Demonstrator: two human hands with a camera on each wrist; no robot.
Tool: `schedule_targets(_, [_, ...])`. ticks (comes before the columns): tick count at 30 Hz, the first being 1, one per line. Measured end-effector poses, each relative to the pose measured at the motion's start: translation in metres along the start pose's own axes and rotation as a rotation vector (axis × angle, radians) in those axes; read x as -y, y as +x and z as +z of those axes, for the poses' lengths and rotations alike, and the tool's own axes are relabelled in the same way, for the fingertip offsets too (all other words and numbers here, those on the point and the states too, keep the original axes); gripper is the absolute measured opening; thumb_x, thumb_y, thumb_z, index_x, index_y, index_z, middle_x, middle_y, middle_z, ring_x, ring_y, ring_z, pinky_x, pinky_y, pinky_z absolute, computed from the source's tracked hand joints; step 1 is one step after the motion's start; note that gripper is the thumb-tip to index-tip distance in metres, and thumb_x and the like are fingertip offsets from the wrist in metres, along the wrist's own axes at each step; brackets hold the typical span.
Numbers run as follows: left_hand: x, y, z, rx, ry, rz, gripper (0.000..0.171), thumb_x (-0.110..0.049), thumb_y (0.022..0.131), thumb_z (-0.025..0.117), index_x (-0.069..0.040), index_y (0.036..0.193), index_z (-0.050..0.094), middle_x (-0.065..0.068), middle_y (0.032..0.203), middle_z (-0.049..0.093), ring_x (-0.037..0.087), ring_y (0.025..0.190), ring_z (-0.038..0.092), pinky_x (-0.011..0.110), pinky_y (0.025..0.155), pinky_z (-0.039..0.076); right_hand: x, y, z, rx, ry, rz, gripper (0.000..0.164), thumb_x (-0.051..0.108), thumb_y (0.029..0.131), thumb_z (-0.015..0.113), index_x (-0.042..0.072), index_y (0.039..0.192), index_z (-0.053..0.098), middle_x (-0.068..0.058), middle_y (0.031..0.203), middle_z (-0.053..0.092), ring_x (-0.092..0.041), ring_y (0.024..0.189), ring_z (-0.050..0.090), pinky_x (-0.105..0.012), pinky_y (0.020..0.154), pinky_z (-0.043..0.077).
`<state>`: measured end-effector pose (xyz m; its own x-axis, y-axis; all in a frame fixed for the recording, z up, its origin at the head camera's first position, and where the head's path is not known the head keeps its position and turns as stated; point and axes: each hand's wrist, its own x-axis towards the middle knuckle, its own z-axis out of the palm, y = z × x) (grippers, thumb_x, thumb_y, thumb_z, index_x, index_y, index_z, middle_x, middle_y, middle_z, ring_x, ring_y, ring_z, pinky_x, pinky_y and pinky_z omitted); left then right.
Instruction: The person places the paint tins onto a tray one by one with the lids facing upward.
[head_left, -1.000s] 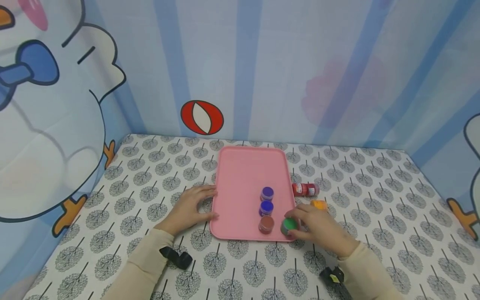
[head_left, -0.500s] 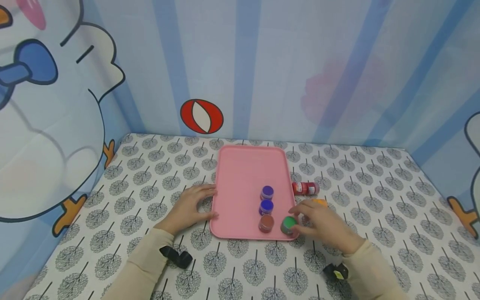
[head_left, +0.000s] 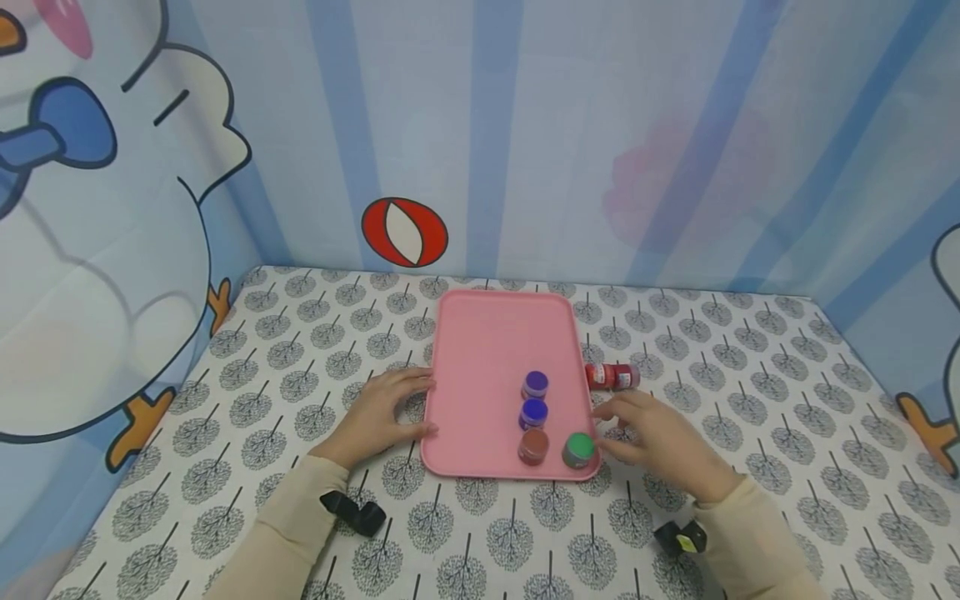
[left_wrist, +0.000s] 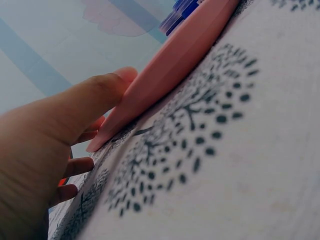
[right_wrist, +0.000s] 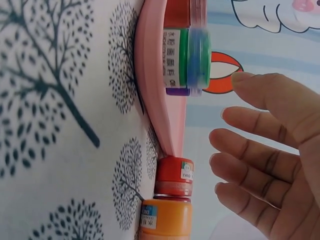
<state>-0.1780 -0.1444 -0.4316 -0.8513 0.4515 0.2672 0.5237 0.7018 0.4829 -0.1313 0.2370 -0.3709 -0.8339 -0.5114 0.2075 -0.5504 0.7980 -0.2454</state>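
Observation:
My left hand [head_left: 384, 415] rests at the left side of a pink tray [head_left: 480, 342], thumb and fingertips touching its rim. In the left wrist view the thumb lies against the tray's edge. My right hand [head_left: 660, 437] holds nothing, its fingers loosely bent just off the tray's right edge. Closest to it stands a green-lidded paint jar [head_left: 578, 450] in the tray's near right corner. Left of that, a brown-lidded jar [head_left: 533, 447] and two purple-lidded jars [head_left: 534, 414] form a column. An orange paint jar [right_wrist: 167, 217] is hidden behind my right hand in the head view.
Red paint jars [head_left: 612, 376] lie on their sides, end to end, against the tray's right edge. A white cloth printed with grey trees [head_left: 480, 533] covers the table. Behind it hangs a blue striped curtain [head_left: 555, 150] with cartoon figures.
My right hand has let go of the green-lidded jar and moved right and slightly away, over the orange jar, which it now hides. The left hand has stayed at the rim.

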Motion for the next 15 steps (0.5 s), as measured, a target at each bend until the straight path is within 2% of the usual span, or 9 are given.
schedule_targets(10, [0.0004, 0.0005, 0.0007, -0.001, 0.009, 0.003, 0.065, -0.043, 0.076, 0.077, -0.012, 0.13, 0.059, 0.006, 0.143, 0.052, 0.031, 0.133, 0.046, 0.057, 0.111, 0.033, -0.0064, -0.0013, -0.0052, -0.016, 0.016, 0.033, 0.034, 0.024, 0.082, 0.074, 0.007, 0.111, 0.066, -0.006, 0.103, 0.068, -0.017, 0.084, 0.066, -0.036, 0.075, 0.059])
schedule_targets(15, [-0.0001, 0.0003, 0.0006, 0.001, 0.015, 0.0, 0.065, -0.043, 0.075, 0.077, -0.012, 0.13, 0.059, 0.006, 0.143, 0.052, 0.031, 0.133, 0.046, 0.057, 0.112, 0.033, -0.0105, -0.0023, -0.0071, -0.024, 0.041, 0.061, 0.034, 0.021, 0.083, 0.074, 0.006, 0.112, 0.065, -0.005, 0.097, 0.067, -0.017, 0.084, 0.064, -0.035, 0.073, 0.058])
